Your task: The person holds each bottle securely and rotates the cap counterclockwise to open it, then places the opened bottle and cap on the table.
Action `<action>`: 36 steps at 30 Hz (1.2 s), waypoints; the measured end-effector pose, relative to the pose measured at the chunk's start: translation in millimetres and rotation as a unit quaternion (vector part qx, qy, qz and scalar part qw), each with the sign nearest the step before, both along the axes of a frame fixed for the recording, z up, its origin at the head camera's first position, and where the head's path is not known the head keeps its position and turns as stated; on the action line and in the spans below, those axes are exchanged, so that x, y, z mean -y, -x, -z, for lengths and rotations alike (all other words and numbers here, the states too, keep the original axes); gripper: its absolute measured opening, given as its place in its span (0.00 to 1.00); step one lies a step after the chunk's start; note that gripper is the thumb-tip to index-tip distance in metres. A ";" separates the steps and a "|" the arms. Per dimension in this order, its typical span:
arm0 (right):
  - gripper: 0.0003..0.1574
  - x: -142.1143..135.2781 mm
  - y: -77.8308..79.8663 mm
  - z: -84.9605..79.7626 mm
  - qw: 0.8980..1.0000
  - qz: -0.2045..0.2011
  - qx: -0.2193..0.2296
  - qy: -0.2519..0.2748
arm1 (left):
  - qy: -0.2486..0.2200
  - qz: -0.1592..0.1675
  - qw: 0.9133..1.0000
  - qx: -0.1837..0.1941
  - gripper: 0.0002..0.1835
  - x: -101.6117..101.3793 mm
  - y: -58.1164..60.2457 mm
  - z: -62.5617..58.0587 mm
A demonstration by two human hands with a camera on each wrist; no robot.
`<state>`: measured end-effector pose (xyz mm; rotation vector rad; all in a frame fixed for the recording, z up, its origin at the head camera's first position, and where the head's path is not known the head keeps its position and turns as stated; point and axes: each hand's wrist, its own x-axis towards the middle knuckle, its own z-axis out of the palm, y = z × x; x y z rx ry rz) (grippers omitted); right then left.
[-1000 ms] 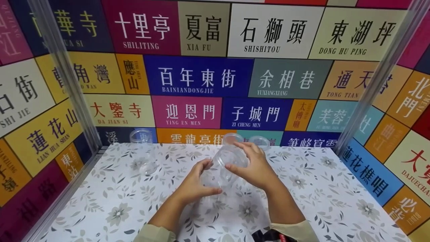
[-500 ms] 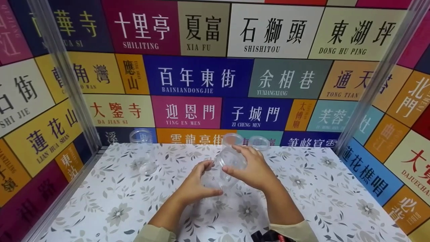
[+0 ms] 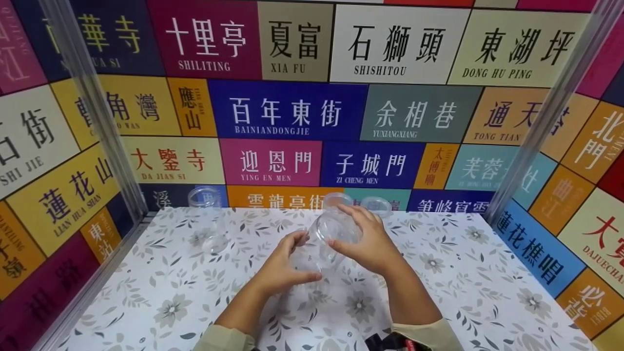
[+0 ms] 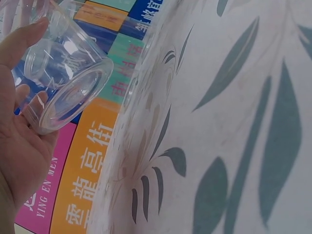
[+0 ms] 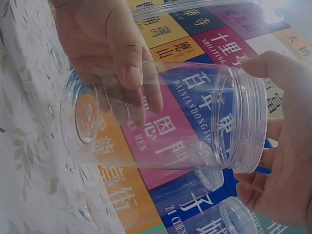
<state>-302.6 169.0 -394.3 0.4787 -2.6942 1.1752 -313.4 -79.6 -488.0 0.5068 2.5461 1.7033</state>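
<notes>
Both hands hold a clear, tilted plastic jar [image 3: 336, 231] over the middle of the table. My left hand [image 3: 282, 263] holds the body near the base, thumb on the near side, fingers on the far side. At the upper end, my right hand [image 3: 368, 239] grips the rim with thumb and fingers on opposite sides. The right wrist view shows the ribbed, see-through screw-top end [image 5: 248, 119] between those fingers, and the left hand [image 5: 112, 63] along the wall. In the left wrist view the round base [image 4: 75, 97] of the jar faces the table.
Another clear jar [image 3: 207, 219] stands at the back left of the flower-patterned table [image 3: 234, 307]. Two more jars, one [image 5: 207, 165] beside the other [image 5: 239, 214], stand behind the hands. Colourful sign-covered walls [image 3: 292, 112] enclose the table. Something dark and red [image 3: 395, 342] shows at the bottom edge.
My right hand dipped slightly down and left with the jar's upper end, then came back up and right. The left hand has stayed nearly still around the body; the other jars have not moved.
</notes>
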 end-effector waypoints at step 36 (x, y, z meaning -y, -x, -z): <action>0.56 -61.7 -3.4 -1.7 0.955 -0.033 -0.016 0.294 | -0.063 -0.220 0.973 -0.024 0.60 46.9 28.6 2.9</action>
